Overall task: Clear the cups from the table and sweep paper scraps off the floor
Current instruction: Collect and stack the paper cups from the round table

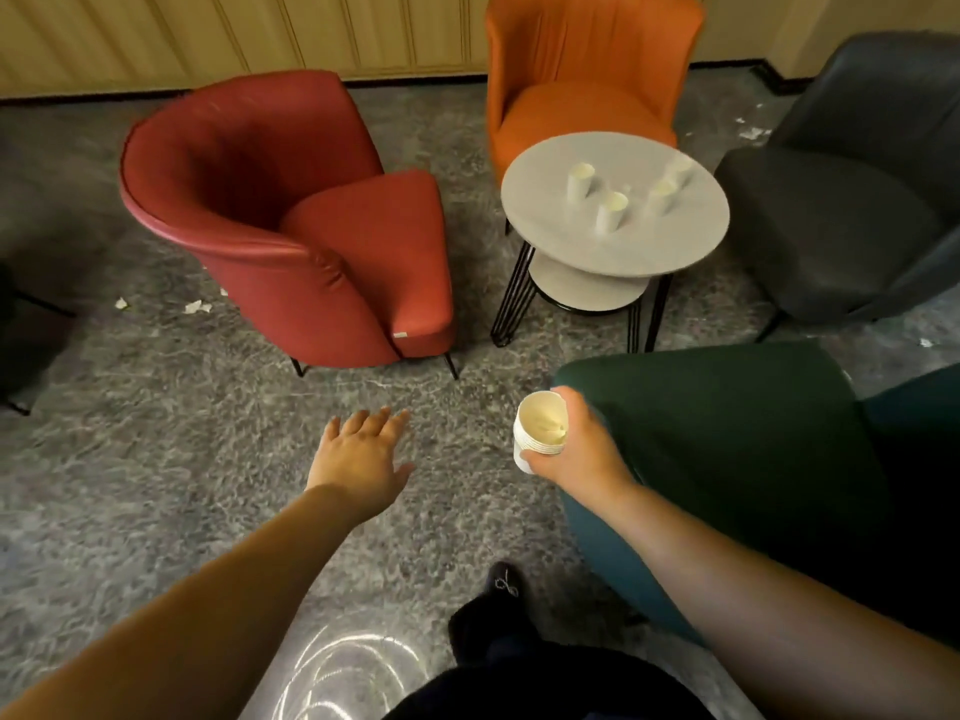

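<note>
Ahead on table (613,252), roughly four cups (611,210), right hand (576,449) gripping stacked cups (537,433), left hand (363,449) spread.

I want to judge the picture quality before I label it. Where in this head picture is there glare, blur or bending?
Head view: bright glare streaks on the shiny floor near the bottom edge; the cups on the round table look soft and smeared, mostly the far right cup; the wide lens bends the wall line and stretches both forearms; the stack of cups in the right hand is fairly sharp.
</note>
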`<action>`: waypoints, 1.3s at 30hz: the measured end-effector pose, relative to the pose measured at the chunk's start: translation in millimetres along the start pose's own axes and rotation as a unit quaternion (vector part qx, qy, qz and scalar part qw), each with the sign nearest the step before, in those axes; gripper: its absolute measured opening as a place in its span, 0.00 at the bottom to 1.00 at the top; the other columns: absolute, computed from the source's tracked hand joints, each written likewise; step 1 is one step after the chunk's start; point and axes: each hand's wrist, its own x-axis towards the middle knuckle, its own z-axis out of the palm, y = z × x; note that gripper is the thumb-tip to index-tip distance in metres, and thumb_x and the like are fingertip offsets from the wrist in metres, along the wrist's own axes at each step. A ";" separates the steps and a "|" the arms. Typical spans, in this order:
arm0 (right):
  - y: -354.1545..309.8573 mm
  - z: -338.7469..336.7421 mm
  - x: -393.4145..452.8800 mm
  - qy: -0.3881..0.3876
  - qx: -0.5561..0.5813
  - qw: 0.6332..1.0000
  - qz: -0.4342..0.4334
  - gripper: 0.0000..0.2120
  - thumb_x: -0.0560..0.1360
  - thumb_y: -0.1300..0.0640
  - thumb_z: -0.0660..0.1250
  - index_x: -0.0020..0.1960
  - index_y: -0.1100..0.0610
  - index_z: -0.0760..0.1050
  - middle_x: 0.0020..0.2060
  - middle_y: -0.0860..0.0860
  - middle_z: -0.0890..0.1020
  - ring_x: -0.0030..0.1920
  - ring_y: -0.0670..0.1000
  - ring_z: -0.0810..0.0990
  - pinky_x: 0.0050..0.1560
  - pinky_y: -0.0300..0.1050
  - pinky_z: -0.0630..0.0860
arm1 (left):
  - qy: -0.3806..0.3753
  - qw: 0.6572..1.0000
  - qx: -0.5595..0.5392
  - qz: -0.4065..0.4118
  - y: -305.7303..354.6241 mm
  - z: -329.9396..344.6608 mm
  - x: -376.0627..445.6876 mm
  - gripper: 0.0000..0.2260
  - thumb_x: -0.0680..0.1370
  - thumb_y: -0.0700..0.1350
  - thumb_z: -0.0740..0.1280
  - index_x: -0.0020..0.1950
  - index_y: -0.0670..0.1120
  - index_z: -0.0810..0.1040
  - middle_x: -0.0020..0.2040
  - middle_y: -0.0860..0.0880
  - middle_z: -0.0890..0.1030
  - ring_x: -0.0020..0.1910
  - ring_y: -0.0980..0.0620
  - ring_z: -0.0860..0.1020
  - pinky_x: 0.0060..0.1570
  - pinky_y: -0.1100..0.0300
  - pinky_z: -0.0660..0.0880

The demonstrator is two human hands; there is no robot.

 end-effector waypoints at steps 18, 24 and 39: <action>-54.2 -5.4 296.2 0.109 0.055 0.991 0.063 0.35 0.64 0.53 0.77 0.66 0.49 0.65 0.58 0.47 0.74 0.58 0.48 0.73 0.59 0.46 0.72 | 0.014 0.990 0.041 0.131 -71.4 -120.8 352.3 0.33 0.79 0.62 0.58 0.80 0.54 0.50 0.80 0.51 0.55 0.78 0.47 0.54 0.75 0.45 0.50; -58.8 -19.8 347.5 0.190 0.066 0.972 0.124 0.34 0.62 0.50 0.78 0.62 0.45 0.65 0.54 0.42 0.73 0.53 0.42 0.73 0.48 0.29 0.67 | 0.011 0.978 0.036 0.203 -61.4 -159.8 464.4 0.33 0.79 0.62 0.58 0.80 0.54 0.50 0.80 0.50 0.56 0.78 0.47 0.55 0.74 0.44 0.52; 9.6 -94.8 459.0 0.274 0.084 0.938 0.197 0.36 0.64 0.52 0.78 0.66 0.51 0.64 0.58 0.46 0.72 0.57 0.49 0.73 0.56 0.43 0.72 | -0.002 0.946 0.058 0.318 53.6 -192.8 646.3 0.34 0.79 0.63 0.58 0.80 0.52 0.50 0.80 0.47 0.56 0.77 0.44 0.57 0.74 0.43 0.57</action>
